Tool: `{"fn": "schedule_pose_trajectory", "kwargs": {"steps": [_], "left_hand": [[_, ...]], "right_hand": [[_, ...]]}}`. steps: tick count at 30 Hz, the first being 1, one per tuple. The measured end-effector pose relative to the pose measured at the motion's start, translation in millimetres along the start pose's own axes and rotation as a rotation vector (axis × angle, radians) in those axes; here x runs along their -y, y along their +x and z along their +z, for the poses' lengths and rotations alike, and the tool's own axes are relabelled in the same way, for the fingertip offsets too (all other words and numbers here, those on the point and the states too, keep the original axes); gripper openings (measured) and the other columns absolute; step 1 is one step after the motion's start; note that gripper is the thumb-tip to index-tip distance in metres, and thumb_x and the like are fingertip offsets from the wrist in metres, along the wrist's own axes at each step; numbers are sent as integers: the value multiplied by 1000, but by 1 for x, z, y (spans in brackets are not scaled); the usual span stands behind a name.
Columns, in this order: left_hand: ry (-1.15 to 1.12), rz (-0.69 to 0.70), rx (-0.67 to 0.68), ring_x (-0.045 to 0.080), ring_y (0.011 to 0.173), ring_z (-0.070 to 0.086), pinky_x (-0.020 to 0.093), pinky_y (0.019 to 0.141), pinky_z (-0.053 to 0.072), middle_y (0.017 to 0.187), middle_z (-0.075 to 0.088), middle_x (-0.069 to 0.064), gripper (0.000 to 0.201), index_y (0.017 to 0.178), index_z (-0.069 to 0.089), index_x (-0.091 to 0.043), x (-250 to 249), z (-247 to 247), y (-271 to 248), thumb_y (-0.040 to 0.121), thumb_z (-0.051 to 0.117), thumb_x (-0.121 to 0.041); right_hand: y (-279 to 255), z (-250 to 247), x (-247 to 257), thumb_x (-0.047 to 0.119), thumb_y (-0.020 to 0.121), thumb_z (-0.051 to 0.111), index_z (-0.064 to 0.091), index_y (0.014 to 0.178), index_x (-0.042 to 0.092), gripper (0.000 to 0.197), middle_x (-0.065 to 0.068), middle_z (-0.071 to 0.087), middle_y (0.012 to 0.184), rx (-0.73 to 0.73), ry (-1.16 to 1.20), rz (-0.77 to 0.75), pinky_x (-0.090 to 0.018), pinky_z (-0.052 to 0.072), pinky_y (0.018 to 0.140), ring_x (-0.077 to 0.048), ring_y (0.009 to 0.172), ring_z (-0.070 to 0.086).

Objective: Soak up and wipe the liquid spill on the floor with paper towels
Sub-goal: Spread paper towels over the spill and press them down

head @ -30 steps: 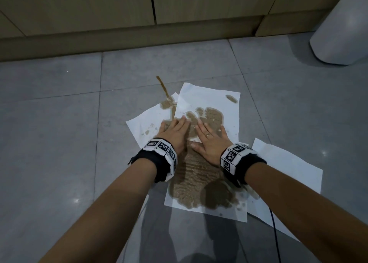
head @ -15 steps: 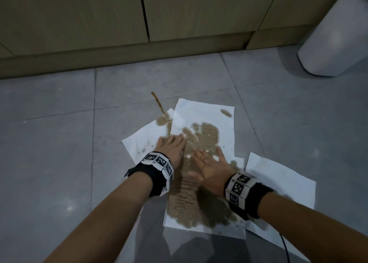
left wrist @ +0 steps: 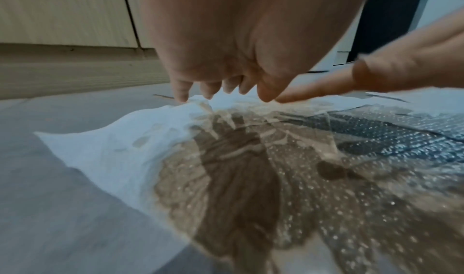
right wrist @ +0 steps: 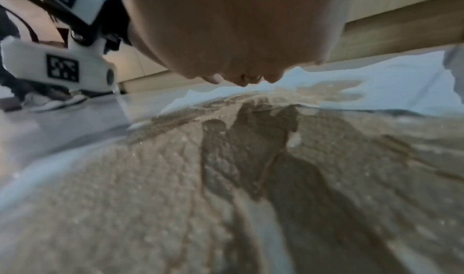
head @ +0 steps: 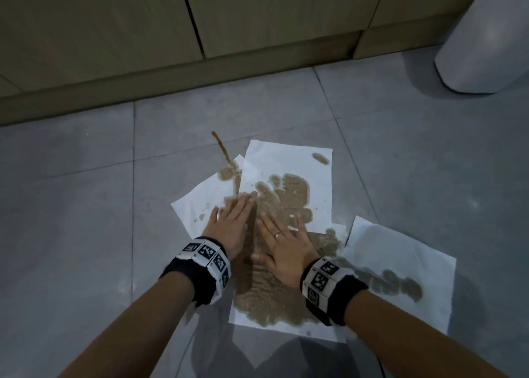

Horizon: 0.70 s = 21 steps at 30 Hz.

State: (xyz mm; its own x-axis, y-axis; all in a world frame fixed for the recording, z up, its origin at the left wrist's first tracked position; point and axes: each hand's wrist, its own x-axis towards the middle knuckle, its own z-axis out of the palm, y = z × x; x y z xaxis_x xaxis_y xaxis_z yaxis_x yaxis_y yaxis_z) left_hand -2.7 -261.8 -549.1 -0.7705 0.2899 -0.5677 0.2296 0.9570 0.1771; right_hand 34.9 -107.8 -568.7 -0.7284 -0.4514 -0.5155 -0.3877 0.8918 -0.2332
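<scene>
Several white paper towels (head: 289, 160) lie overlapped on the grey tile floor, soaked brown (head: 266, 294) through the middle. A thin brown streak of spill (head: 221, 144) runs bare on the tile beyond their far edge. My left hand (head: 233, 220) lies flat with straight fingers on the left side of the wet patch. My right hand (head: 282, 243) lies flat beside it, fingers spread on the soaked sheet. The left wrist view shows the left fingertips (left wrist: 182, 96) touching the raised towel edge (left wrist: 120, 149). The right wrist view shows wet brown towel (right wrist: 175, 189) under the palm.
Wooden cabinet doors and a kickboard (head: 177, 88) run along the far side. A white rounded bin (head: 483, 48) stands at the far right. One towel (head: 400, 260) with brown blotches lies to the right of my right wrist. Grey tiles (head: 71, 206) surround the towels.
Both hands have slid back toward me over the soaked towels, the right one farther. New brown blotches show on the right-hand towel. The brown patch near me looks larger.
</scene>
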Motion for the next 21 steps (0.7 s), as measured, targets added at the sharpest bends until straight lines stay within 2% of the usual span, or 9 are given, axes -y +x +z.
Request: {"fn": "schedule_pose_trajectory", "kwargs": {"steps": [4,6,8,10,12,14,16,17,21], "left_hand": [[-16,-38,-40,20,145,-11,40,117,-2,156,-19,-4,54,149,-10,-20,17,-5,12,102,16,-21],[-27,-29,-59,20,145,-10,39,117,-2,156,-18,-4,53,149,-7,-21,23,-6,21,103,17,-23],[-21,-6,-80,21,145,-10,39,117,-2,157,-16,-3,52,149,-6,-22,26,-8,30,103,17,-27],[-16,30,-88,20,145,-11,39,116,-2,157,-16,-4,52,149,-5,-23,23,-10,37,102,16,-30],[-7,68,-73,19,145,-14,39,116,-4,156,-18,-5,53,149,-7,-24,16,-9,40,102,16,-32],[23,89,-51,20,144,-15,40,116,-6,156,-19,-5,53,149,-10,-25,12,-6,42,102,15,-33],[57,84,-22,20,145,-13,41,116,-7,157,-16,-4,53,149,-10,-25,10,-3,45,102,15,-33],[65,76,-15,19,145,-10,42,116,-6,157,-14,-4,53,149,-7,-25,9,-2,47,102,15,-34],[62,56,-87,17,146,2,45,116,-2,159,3,-4,49,150,10,-21,1,-16,51,102,17,-32]], "right_hand": [[3,4,-1,67,68,-21,-14,148,18,94,3,-26,151,10,15,47,-49,-22,106,-14,144,-16],[-3,3,-2,64,78,-21,7,149,10,93,-5,0,157,-99,14,177,-50,-9,112,-19,144,3],[-8,15,-6,60,92,-5,46,136,5,87,-11,42,145,-90,74,275,-52,11,107,-22,132,42],[-9,25,-12,59,94,2,58,126,7,83,-9,55,134,-55,73,287,-54,13,104,-23,120,57],[-15,12,-11,60,92,-5,56,129,8,88,-9,52,138,-39,49,290,-53,-3,110,-22,124,54],[-12,-7,-10,63,73,-29,34,144,11,108,-7,30,153,-30,59,292,-51,-25,106,-19,141,29],[-6,-23,-11,64,51,-44,20,148,16,126,-3,16,158,-28,74,287,-50,-24,105,-16,146,12],[-1,-30,-12,65,49,-45,18,149,16,128,-2,14,158,-68,73,277,-51,-20,107,-15,146,10],[21,-53,-21,57,94,4,-1,150,13,72,-3,-8,159,-11,108,217,-50,-11,114,-15,146,-8]]}}
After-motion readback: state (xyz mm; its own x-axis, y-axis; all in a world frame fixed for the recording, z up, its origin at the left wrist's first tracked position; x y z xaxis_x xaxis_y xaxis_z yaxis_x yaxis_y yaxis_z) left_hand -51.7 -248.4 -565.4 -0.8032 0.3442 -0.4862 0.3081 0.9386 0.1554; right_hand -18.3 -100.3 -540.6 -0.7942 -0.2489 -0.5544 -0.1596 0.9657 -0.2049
